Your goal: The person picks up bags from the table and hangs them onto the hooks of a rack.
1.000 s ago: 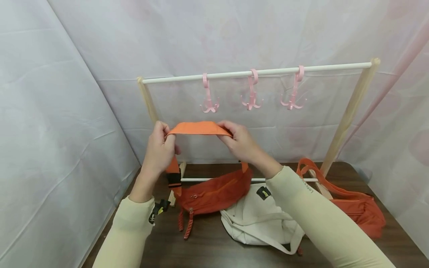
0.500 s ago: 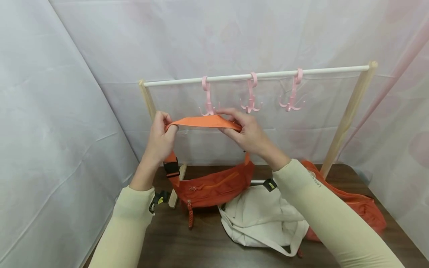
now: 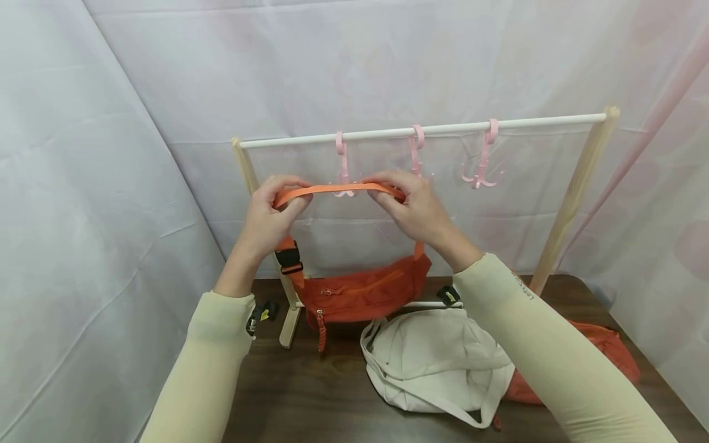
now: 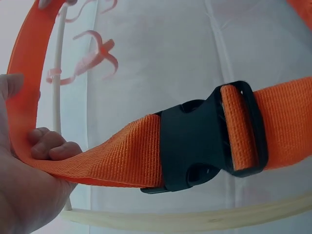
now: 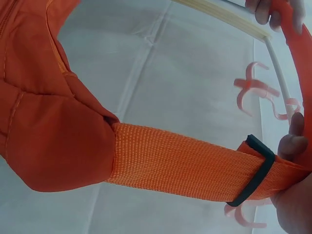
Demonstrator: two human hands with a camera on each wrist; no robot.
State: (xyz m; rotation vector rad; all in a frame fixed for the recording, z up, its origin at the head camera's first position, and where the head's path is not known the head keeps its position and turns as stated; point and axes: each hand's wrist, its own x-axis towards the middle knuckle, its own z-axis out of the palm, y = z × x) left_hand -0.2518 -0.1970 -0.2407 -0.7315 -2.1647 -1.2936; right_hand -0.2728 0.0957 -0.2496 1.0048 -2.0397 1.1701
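Note:
A rust-red waist bag (image 3: 365, 292) hangs by its orange strap (image 3: 335, 188) between the two hands. My left hand (image 3: 266, 215) pinches the strap on one side, above the black buckle (image 4: 190, 141). On the other side my right hand (image 3: 421, 209) grips it between thumb and fingers, beside a black strap slider (image 5: 252, 170). The stretch between them runs nearly level, in front of the left pink hook's (image 3: 343, 161) lower prongs in the head view. Whether strap and hook touch, I cannot tell. Part of the middle pink hook (image 3: 415, 147) is hidden by my right hand.
A white rod (image 3: 460, 128) on wooden posts (image 3: 576, 200) carries the hooks, including a right pink hook (image 3: 484, 161). On the brown table (image 3: 310, 394) lie a cream bag (image 3: 437, 357) and another red bag (image 3: 606, 347), partly behind the right sleeve. Pale cloth stands behind.
Both hands have risen with the strap to the height of the left hook's prongs. The waist bag has come up with them. The strap has turned edge-on in the head view.

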